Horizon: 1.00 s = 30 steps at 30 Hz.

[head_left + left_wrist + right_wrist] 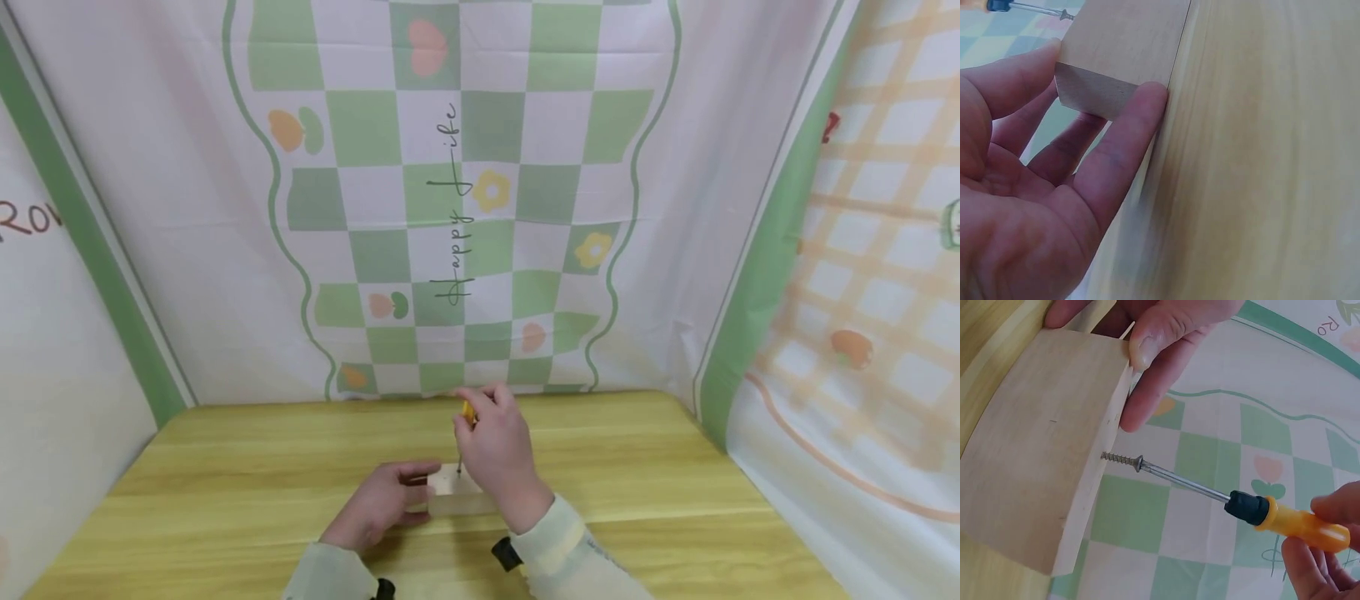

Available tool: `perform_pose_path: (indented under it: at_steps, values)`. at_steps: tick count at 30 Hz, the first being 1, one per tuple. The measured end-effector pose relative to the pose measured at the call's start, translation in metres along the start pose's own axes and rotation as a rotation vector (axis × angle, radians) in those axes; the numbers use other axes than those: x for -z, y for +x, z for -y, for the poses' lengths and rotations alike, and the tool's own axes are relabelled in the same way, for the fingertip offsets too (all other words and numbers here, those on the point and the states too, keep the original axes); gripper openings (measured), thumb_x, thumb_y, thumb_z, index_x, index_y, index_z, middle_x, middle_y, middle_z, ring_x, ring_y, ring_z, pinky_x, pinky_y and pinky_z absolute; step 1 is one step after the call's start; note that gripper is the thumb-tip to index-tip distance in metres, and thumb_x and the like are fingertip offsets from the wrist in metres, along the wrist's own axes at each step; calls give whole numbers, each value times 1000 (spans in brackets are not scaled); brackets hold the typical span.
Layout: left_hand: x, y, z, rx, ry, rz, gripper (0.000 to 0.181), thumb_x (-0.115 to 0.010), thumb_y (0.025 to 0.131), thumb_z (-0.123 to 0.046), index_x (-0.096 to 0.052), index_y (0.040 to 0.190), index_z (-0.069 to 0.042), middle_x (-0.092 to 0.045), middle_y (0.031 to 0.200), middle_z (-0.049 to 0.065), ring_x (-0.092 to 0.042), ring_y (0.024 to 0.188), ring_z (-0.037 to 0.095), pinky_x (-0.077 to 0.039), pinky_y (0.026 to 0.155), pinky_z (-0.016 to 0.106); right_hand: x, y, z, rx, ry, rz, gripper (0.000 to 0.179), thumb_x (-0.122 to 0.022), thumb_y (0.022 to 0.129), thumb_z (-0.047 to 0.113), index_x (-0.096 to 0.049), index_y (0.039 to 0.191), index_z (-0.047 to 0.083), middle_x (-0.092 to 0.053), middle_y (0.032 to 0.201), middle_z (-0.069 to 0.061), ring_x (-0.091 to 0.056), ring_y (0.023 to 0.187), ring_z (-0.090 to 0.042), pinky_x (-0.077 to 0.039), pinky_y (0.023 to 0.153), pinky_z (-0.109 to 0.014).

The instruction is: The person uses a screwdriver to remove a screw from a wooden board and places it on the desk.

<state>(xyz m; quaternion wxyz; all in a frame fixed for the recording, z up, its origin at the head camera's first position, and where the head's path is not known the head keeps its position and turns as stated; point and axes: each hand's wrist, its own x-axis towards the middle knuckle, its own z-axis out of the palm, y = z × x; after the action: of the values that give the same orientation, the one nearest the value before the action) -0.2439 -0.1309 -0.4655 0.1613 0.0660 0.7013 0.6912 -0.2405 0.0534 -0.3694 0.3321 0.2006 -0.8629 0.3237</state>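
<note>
A pale wooden block (453, 504) stands on the table, and its left end is gripped by my left hand (375, 508). In the left wrist view, the thumb and fingers (1119, 150) hold the block's corners and edges. My right hand (501, 450) pinches the yellow handle of a screwdriver (1300, 528) above the block. The metal shaft of the screwdriver meets the head of a screw (1121, 460). That screw stands in the block's narrow top face, with most of its thread showing. Small marks lie on the same face beside it.
The wood-grain table (247, 475) spreads around both hands. Behind it hangs a green-and-white checked cloth (427, 258) with lettering, and further printed cloths (855, 275) close off the sides.
</note>
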Motion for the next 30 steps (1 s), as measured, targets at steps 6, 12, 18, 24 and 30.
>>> perform_pose_path:
  at_steps: [6, 12, 18, 24, 30]
  values:
    - [0, 0, 0, 2, -7, -5, 43, -67, 93, 0, -59, 135, 2, -52, 140, 21, -59, 113, 34, -58, 83, 47, -2, 1, 4, -53, -6, -12, 25, -72, 86, 1, -72, 111, 1, -51, 93, -5, -51, 67, -13, -51, 57, -26]
    - [-1, -1, 0, 5, -5, -10, 43, -67, 93, 0, -59, 135, 1, -52, 141, 21, -58, 114, 33, -58, 82, 46, -3, 2, 6, -55, -5, -24, 26, -71, 84, -1, -72, 110, -1, -50, 89, -4, -49, 63, -12, -49, 54, -25]
    - [-1, -2, 0, 5, -11, -4, 44, -67, 93, -1, -58, 136, 1, -54, 139, 19, -62, 108, 30, -59, 82, 45, -3, 2, 7, -12, 6, -20, 27, -68, 81, -4, -75, 107, 1, -48, 83, -1, -42, 57, -10, -42, 48, -23]
    - [-2, -3, -1, 6, -8, 3, 44, -67, 94, -2, -58, 137, 1, -50, 143, 21, -58, 115, 32, -58, 83, 46, 5, 8, 1, 53, 97, 121, 30, -67, 83, -7, -75, 109, 6, -57, 91, -1, -52, 65, -9, -49, 55, -23]
    - [-1, -2, -1, 6, -6, 2, 46, -68, 93, -3, -57, 138, 1, -46, 146, 22, -51, 123, 36, -58, 84, 46, 13, 17, -13, 104, 261, 327, 31, -62, 90, -9, -74, 112, 9, -65, 110, 1, -61, 77, -8, -56, 68, -22]
